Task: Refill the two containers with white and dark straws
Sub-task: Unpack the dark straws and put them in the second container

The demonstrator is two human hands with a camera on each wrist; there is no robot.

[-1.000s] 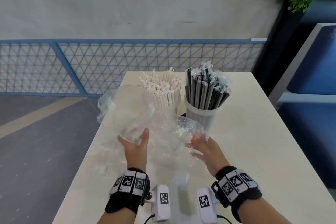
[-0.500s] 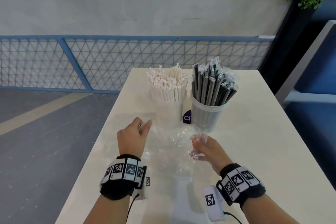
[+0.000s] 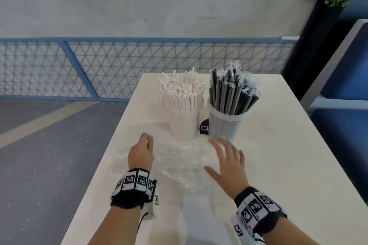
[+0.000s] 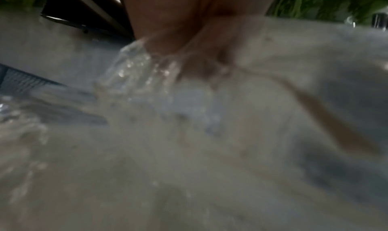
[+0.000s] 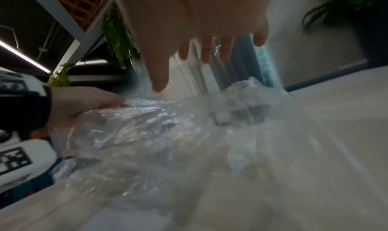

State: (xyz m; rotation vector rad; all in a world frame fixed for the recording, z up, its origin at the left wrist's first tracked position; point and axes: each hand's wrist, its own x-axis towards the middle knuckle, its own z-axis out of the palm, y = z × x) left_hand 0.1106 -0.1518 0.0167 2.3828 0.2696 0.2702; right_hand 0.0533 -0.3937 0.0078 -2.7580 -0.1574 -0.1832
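The long cream-coloured table point(image 3: 278, 165) carries everything noted here. A crumpled sheet of clear plastic wrapping point(image 3: 183, 161) lies flat on it between my hands, just in front of the containers. The two clear plastic tub containers stand side by side and upright past the wrapping. The left container point(image 3: 184, 123) is packed full with white paper-wrapped straws point(image 3: 182, 89); the right container point(image 3: 226, 123) is full of dark straws in clear sleeves point(image 3: 231, 91). A round purple label point(image 3: 204, 127) shows between them, its lettering cut off.

My left hand point(image 3: 141, 152) has its fingers curled at the wrapping's left edge; the left wrist view is blurred, but plastic bunches at my fingertips. My right hand point(image 3: 229, 163) hovers over the wrapping, fingers spread, holding nothing.
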